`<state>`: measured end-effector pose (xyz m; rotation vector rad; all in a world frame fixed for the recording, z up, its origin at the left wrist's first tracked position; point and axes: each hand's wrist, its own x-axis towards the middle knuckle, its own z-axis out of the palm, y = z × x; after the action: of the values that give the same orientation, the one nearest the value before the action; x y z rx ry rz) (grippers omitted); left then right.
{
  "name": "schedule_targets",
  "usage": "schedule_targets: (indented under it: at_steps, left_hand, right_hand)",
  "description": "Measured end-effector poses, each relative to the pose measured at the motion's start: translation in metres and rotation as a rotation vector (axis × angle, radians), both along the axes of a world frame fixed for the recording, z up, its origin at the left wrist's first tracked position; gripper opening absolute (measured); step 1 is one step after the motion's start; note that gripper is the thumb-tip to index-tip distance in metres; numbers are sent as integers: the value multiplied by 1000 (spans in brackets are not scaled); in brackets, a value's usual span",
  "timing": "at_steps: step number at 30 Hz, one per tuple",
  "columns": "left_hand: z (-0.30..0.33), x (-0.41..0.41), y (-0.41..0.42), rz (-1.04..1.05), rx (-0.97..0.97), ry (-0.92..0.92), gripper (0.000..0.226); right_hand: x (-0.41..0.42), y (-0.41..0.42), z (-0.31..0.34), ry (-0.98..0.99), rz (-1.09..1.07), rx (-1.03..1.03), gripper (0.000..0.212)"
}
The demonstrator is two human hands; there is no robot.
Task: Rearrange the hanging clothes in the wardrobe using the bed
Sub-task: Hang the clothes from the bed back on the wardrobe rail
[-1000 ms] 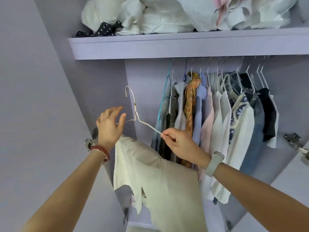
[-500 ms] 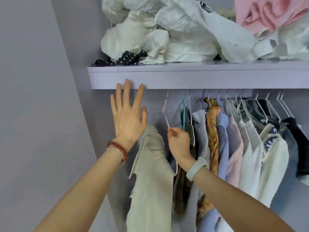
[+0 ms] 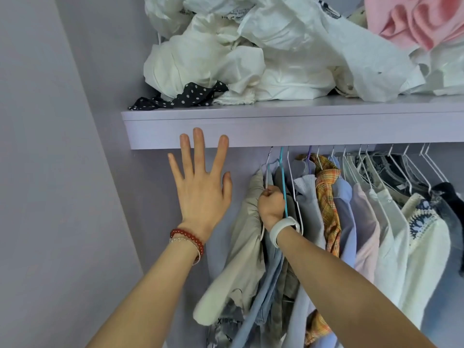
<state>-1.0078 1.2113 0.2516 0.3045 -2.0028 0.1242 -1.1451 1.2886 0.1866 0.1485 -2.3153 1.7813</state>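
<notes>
A beige garment [image 3: 247, 237] hangs on a white wire hanger [image 3: 266, 169] at the left end of the row, its hook up under the shelf. My right hand [image 3: 271, 203] pinches that hanger's wire just below the neck. My left hand [image 3: 202, 187] is raised flat with spread fingers, its fingertips over the front edge of the lilac shelf [image 3: 301, 131]. To the right hang several clothes: a plaid orange piece [image 3: 327, 197], light blue, pink and white shirts [image 3: 391, 234]. The rail is hidden behind the shelf edge.
Crumpled white bags and cloth [image 3: 251, 54], a pink item [image 3: 416, 18] and a black dotted fabric [image 3: 185, 96] pile on the shelf. The lilac side wall [image 3: 62, 184] stands close on the left. The bed is out of view.
The beige garment on its hanger went from held out low to hanging under the shelf at the row's left end. My left hand let go and rose flat to the shelf edge.
</notes>
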Motion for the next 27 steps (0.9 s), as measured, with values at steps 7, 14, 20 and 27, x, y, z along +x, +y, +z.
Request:
schedule_targets:
  at_steps: [7,14,20,27]
  left_hand:
    - [2,2,0,-49,68,35,75]
    - [-37,0,28,-217,292,71,66]
    - [-97,-17,109,-413,264,-291,54]
    - [-164,2,272,-812,177,-641,52]
  right_hand:
    - [8,15,-9,62,102,89,29]
    - [60,83,-7,446,241,228,44]
    - [88,218,-44,520,-16,639,37]
    - [189,405,-127,39,-380,755,40]
